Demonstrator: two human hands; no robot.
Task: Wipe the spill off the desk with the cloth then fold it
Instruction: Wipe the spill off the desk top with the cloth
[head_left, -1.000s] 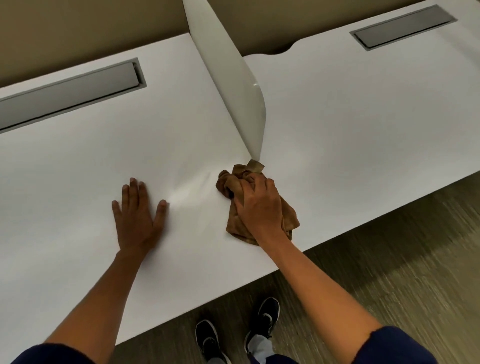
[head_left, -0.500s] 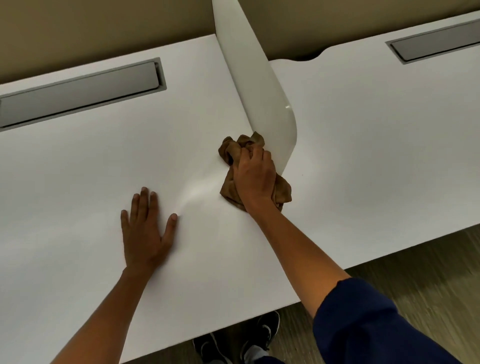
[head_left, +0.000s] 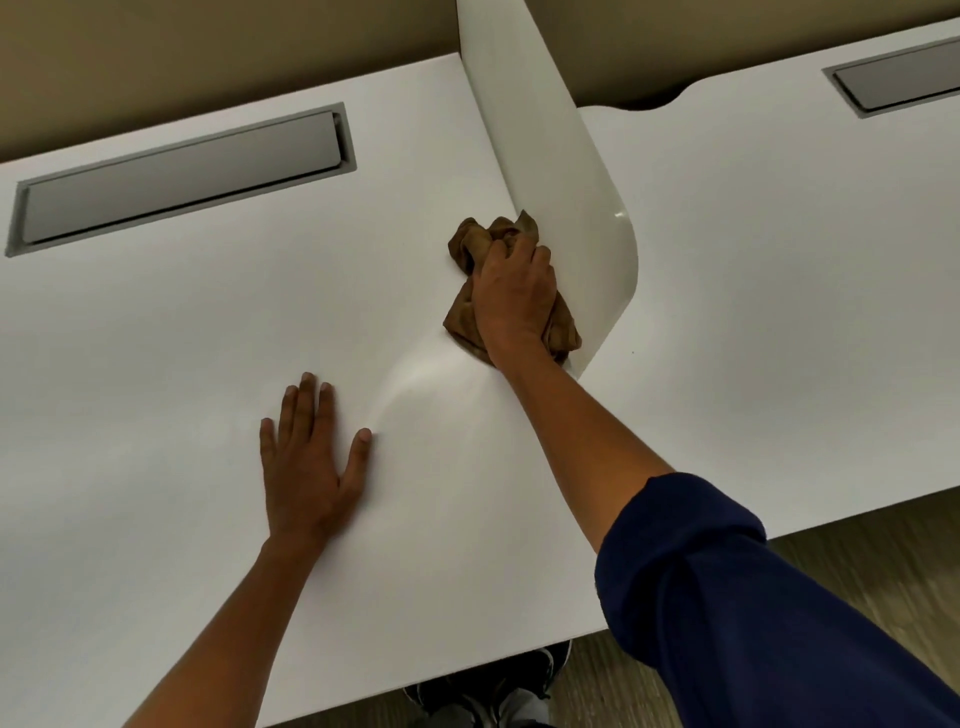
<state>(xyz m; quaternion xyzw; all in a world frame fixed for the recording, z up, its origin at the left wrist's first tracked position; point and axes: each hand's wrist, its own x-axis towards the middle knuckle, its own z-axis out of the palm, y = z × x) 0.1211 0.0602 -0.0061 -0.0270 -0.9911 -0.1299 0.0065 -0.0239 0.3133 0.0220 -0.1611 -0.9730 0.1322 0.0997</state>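
The crumpled brown cloth (head_left: 470, 247), gripped in the right hand (head_left: 514, 296), is now pushed farther up the white desk (head_left: 182, 338) against the white divider panel (head_left: 566, 171), leaving what seems a damp streak near the flat, spread left hand (head_left: 306, 467), so folding is not yet due.

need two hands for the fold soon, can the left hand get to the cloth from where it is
Probably yes. The left hand lies flat on the desk, with only bare desktop between it and the cloth. The right hand covers the cloth's middle, but its near-left edge shows.
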